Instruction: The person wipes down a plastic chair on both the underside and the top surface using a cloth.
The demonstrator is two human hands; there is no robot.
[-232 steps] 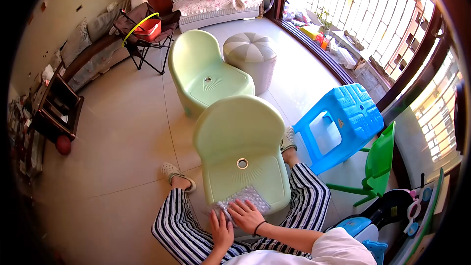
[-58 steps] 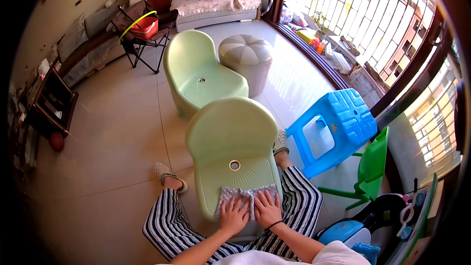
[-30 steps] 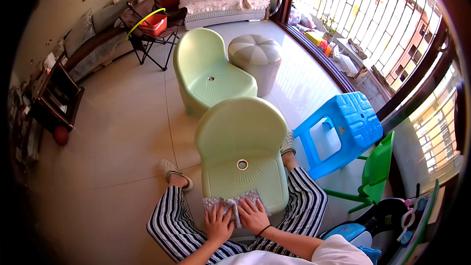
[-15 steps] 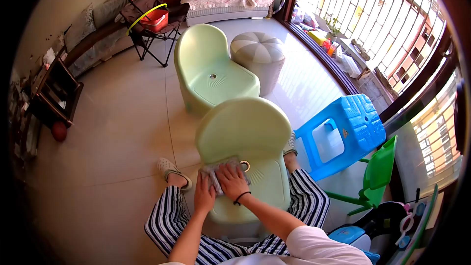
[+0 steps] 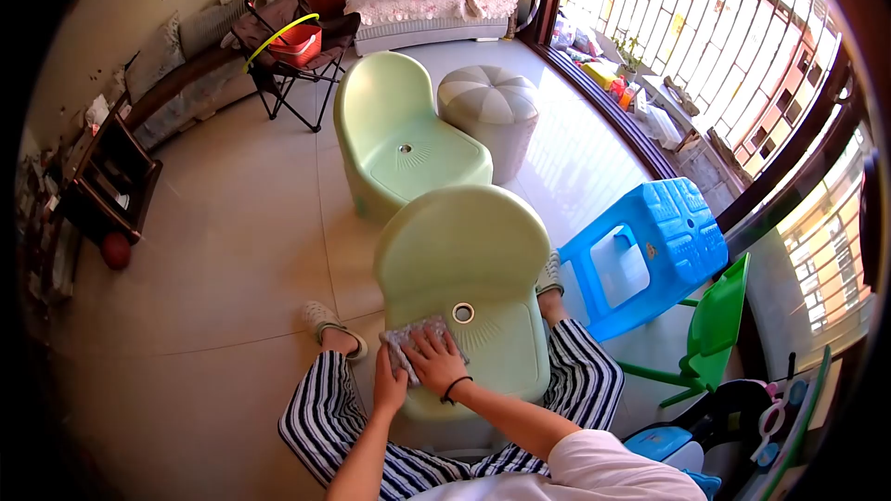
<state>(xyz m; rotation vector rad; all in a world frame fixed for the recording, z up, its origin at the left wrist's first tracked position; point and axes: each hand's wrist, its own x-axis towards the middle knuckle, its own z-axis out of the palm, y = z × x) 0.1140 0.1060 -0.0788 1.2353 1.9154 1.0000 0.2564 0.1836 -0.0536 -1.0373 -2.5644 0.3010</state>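
Note:
A pale green plastic chair [image 5: 464,250] stands right in front of me, between my knees, with a round metal-rimmed hole in its seat. On the left part of that seat lies a crumpled grey cloth [image 5: 402,338]. My right hand [image 5: 436,362], wearing a dark wristband, holds the cloth down against the seat with its fingers over it. At the cloth's lower left edge, my left hand [image 5: 391,384] has its fingers closed against the fabric, partly out of sight.
Beyond stands a second green chair [image 5: 385,121], beside a grey pouf [image 5: 488,102]. To the right are a blue plastic stool [image 5: 687,223] and a green chair [image 5: 715,315]. A folding chair [image 5: 339,32] bears a red basket [image 5: 297,46]. A dark ball [image 5: 115,250] lies far left.
Both hands and the cloth have slid toward me and slightly left over the seat, so the metal-rimmed hole is now fully uncovered. The view has shifted a little.

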